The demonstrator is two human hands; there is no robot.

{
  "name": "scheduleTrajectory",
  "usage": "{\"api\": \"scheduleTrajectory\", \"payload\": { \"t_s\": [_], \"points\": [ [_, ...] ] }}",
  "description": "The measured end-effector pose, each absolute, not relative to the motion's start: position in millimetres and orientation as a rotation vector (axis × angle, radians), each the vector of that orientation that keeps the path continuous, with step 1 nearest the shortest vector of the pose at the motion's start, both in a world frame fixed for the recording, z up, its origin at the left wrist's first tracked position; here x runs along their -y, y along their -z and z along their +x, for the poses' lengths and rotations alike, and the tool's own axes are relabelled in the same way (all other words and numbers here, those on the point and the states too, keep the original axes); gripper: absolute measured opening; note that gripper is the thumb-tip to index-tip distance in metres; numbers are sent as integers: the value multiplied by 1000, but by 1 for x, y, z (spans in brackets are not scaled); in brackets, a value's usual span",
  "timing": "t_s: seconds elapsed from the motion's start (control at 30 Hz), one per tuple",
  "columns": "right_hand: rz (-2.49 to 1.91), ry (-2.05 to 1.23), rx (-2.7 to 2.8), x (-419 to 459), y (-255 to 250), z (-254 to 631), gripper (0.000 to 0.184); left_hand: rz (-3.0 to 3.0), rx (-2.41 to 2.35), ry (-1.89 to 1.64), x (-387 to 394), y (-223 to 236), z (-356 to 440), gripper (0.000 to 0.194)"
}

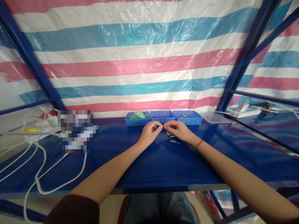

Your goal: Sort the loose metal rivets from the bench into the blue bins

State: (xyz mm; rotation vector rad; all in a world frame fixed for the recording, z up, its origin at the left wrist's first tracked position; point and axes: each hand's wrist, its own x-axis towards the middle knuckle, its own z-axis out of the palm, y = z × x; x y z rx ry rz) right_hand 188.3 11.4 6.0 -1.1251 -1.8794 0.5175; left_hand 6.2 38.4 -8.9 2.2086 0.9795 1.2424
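My left hand (pixel 150 132) and my right hand (pixel 177 129) meet over the blue table, fingertips pinched. Between them lies a slim metal pin (pixel 159 125), with both hands closed on it. Its kind is too small to make out, and the fingers cover part of it. Below my right hand rests a small loose pile of similar shiny metal pins (pixel 174 141), some hidden by the fingers. Just behind my hands stand three blue bins in a row: the left bin (pixel 137 122) holds green and clear material, then comes the middle bin (pixel 163 115), and the right bin (pixel 190 120) holds metal pieces.
To the right of the bins lies a clear plastic lid (pixel 216 117). White cables (pixel 43 177) loop over the table's left side beside a pixelated patch. A power strip (pixel 245 110) is at the far right. Blue frame posts and a striped sheet (pixel 144 62) enclose the blue table (pixel 130 161).
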Motion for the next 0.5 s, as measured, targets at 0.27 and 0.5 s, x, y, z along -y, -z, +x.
{"api": "scheduleTrajectory", "payload": {
  "t_s": [0.27,0.5],
  "points": [
    [-1135,-810,1726,-8,-10,184,38,2153,-984,-1181,-37,8,8,31],
    [-1301,-600,1132,-34,-6,228,32,2701,-649,-817,-21,7,10,28]
  ]
}}
